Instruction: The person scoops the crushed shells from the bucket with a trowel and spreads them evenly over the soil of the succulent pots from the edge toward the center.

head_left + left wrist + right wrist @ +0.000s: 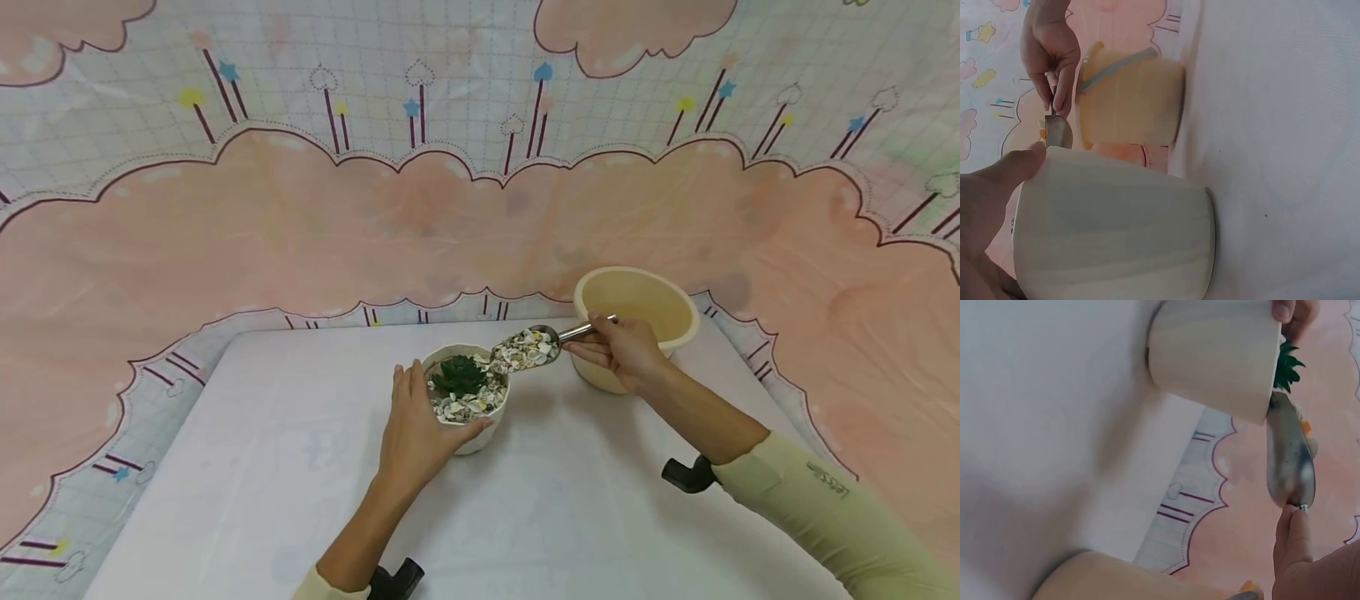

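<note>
A white plant pot (471,437) stands on the table, holding a dark green succulent (459,376) ringed with small pale stones. My left hand (417,429) grips its rim from the left, fingers along the far left side and thumb across the near side. In the left wrist view the thumb (1022,164) lies on the rim. With my right hand (628,350) I hold a metal scoop (1290,453) by its handle. Multicoloured stone chips (525,350) heap in the scoop, whose tip reaches over the pot's right rim. In the right wrist view the tip overlaps the rim beside the leaves.
Behind my right hand stands a cream-yellow bucket (630,283) with a grey handle (1119,69). A white cloth covers the table (300,483). A printed backdrop (375,225) with pink clouds rises behind it. Black wrist mounts (688,475) sit at both forearms.
</note>
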Demonstrator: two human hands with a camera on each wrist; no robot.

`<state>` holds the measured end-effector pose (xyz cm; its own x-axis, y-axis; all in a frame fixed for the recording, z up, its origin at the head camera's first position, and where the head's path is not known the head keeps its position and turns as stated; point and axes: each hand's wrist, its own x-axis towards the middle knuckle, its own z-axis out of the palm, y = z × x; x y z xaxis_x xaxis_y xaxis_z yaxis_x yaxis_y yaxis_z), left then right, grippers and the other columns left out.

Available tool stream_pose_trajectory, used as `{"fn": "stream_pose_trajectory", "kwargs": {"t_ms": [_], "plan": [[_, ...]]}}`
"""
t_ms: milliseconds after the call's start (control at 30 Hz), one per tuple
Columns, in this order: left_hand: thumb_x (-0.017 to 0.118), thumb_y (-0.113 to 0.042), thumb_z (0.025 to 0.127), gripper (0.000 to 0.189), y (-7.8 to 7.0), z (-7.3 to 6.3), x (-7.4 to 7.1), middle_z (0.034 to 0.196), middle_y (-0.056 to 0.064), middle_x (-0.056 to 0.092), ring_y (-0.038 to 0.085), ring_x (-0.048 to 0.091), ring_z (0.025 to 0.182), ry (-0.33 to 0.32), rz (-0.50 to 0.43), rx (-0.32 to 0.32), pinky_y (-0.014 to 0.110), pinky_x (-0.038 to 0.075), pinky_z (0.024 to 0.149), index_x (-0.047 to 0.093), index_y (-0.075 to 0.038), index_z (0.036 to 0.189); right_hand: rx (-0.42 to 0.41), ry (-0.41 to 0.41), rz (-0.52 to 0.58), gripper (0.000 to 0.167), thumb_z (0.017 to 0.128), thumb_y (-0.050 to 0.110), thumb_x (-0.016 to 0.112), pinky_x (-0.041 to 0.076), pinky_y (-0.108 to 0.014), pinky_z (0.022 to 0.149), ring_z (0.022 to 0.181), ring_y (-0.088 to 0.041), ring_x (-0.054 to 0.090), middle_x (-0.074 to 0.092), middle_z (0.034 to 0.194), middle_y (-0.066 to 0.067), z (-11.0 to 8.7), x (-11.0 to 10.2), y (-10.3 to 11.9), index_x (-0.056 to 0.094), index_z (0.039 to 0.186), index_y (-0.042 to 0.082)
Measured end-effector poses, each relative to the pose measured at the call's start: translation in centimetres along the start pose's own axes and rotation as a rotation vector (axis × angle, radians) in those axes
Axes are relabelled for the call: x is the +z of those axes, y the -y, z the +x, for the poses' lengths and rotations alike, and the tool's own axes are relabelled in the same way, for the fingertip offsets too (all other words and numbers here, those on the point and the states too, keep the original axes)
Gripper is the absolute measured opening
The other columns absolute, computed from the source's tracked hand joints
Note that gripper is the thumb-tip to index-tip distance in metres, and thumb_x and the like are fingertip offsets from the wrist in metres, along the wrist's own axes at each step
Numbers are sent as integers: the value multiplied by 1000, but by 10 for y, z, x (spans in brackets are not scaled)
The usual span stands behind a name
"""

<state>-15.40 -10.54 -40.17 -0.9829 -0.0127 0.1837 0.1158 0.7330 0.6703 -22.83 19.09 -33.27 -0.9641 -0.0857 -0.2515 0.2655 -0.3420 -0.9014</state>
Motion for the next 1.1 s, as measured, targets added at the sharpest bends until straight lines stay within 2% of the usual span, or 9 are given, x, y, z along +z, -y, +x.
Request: {"fn": "stream_pose_trajectory", "kwargs": {"t_ms": [167, 500, 700, 867, 1100], "plan": [[93, -56, 73, 129, 4, 2, 0, 166, 32, 24, 48, 20, 155, 0, -7, 25, 63, 38, 113, 25, 9, 161, 10, -9, -27, 26, 114, 12, 45, 59, -33, 85, 79, -24, 79, 76, 85, -18, 3, 2, 0, 57, 111, -10], [94, -49, 74, 128, 12, 7, -4, 167, 31, 22, 47, 16, 156, 60, -61, 70, 62, 32, 117, 22, 10, 162, 9, -27, -55, 26, 114, 12, 44, 60, -31, 82, 76, -22, 79, 75, 82, -16, 5, 7, -2, 54, 113, -12], [95, -50, 73, 132, 3, 0, -1, 166, 31, 21, 48, 7, 157, 18, -58, 42, 62, 33, 117, 19, 11, 162, 10, -26, -59, 30, 114, 13, 46, 60, -31, 82, 77, -22, 79, 75, 83, -16, 7, 8, -2, 53, 120, -15], [96, -47, 73, 126, 2, -2, 3, 165, 30, 25, 47, 15, 156, -29, -49, 34, 60, 35, 116, 25, 10, 160, 9, -28, -59, 28, 114, 14, 46, 60, -31, 82, 77, -21, 79, 75, 83, -16, 8, 8, -1, 54, 118, -13], [98, -45, 72, 127, 11, 3, 3, 166, 28, 25, 48, 21, 155, 20, -89, 60, 60, 34, 117, 25, 8, 162, 1, -21, -47, 28, 114, 13, 46, 60, -32, 83, 77, -22, 79, 75, 82, -17, 9, 8, 0, 53, 118, -15]]}}
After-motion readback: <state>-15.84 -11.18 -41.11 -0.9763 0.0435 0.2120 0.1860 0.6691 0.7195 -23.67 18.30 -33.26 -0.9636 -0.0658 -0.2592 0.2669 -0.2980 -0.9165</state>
